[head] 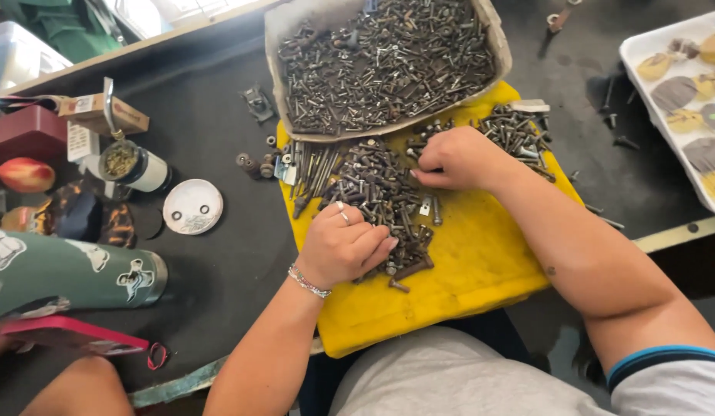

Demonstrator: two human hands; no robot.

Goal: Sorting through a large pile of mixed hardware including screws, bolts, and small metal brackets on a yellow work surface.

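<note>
Screws (376,185) on the yellow pad (465,262) are pinched by the curled left hand (343,246) and right hand (457,159), kept from rolling away.

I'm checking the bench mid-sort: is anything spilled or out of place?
Yes. A few loose screws lie on the dark table right of the yellow pad, away from the piles. A lid lies flat beside its open jar on the left.

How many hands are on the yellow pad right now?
2: the left hand on the near pile of screws, the right hand at the pile's far edge, below the tray.
</note>
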